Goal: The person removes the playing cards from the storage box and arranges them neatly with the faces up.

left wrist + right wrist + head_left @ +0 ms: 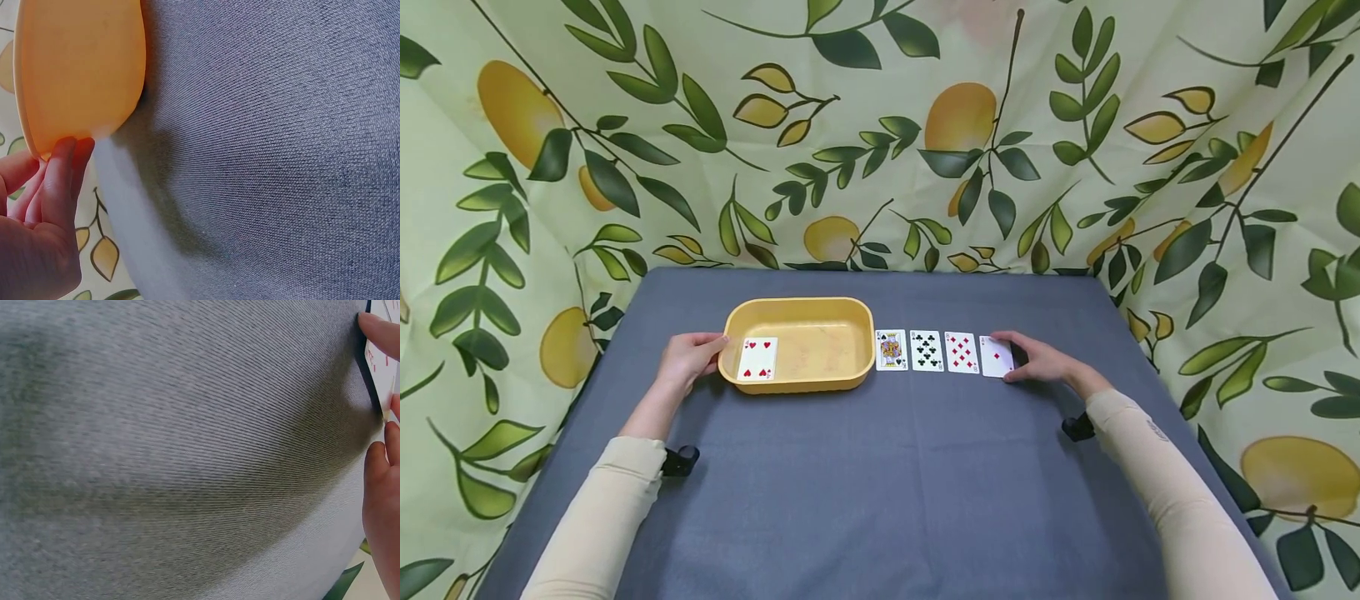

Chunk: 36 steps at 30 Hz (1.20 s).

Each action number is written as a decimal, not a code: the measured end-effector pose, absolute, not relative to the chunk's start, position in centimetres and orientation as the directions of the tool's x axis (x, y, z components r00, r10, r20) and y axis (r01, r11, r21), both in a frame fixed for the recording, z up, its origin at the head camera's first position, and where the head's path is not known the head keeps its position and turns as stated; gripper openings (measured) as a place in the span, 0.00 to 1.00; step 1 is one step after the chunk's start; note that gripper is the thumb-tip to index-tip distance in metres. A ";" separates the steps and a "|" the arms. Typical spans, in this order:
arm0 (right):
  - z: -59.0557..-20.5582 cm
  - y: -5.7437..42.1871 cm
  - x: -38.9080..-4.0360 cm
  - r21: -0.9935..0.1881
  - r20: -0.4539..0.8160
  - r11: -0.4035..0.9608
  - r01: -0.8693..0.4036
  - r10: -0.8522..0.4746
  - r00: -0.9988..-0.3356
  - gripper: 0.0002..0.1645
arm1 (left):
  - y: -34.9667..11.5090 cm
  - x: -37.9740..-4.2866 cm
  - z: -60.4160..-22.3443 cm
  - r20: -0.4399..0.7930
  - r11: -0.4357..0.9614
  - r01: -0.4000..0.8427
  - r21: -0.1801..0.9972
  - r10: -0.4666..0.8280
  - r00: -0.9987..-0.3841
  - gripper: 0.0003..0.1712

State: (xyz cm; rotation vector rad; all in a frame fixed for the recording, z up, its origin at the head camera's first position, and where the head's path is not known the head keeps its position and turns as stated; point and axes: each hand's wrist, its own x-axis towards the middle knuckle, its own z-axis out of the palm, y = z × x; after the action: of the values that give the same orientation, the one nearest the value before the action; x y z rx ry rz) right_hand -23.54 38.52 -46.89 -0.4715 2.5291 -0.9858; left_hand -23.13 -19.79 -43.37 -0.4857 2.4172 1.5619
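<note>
My left hand pinches the left rim of a yellow oval-cornered tray; the left wrist view shows the thumb and fingers on that rim. Inside the tray, at its left, lies a hearts playing card face up. To the tray's right runs a row of face-up cards: a spade face card, a clubs card, a diamonds card and, at the right end, the ace of diamonds. My right hand holds this ace by its edges, thumb at the near edge, fingers at the far one.
A blue-grey cloth covers the table. Behind it and at both sides hangs a curtain printed with leaves and yellow fruit. Each wrist wears a black camera mount, one on the left and one on the right.
</note>
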 end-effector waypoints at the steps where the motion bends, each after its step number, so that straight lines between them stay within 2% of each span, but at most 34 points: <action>1: -46.9 38.5 -23.6 -0.699 -0.235 0.696 -0.162 -0.438 -0.868 0.48 | -19.8 -23.2 -43.4 -0.360 0.379 -0.391 0.838 -0.153 -0.920 0.28; 11: -47.0 38.8 -24.3 -0.682 -0.295 0.720 -0.125 -0.427 -0.855 0.49 | -19.8 -23.2 -43.4 -0.359 0.393 -0.393 0.832 -0.160 -0.920 0.27; 18: -46.9 38.7 -24.0 -0.693 -0.266 0.705 -0.152 -0.446 -0.855 0.51 | -19.8 -23.1 -43.3 -0.356 0.402 -0.389 0.829 -0.158 -0.921 0.27; 23: -47.1 38.5 -23.6 -0.693 -0.239 0.708 -0.136 -0.404 -0.883 0.50 | -19.9 -23.1 -43.4 -0.360 0.406 -0.395 0.824 -0.164 -0.918 0.27; 36: -45.6 34.9 -23.7 -0.884 -0.068 0.455 -0.107 -0.351 -0.934 0.48 | -20.0 -23.2 -43.5 -0.360 0.386 -0.400 0.831 -0.174 -0.916 0.27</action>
State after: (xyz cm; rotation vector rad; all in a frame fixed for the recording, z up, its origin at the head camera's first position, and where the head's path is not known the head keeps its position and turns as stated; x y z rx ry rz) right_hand -23.66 34.94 -45.63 -0.3967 2.4662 -1.4713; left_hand -23.22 -19.96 -43.49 -0.5117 2.4295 1.5487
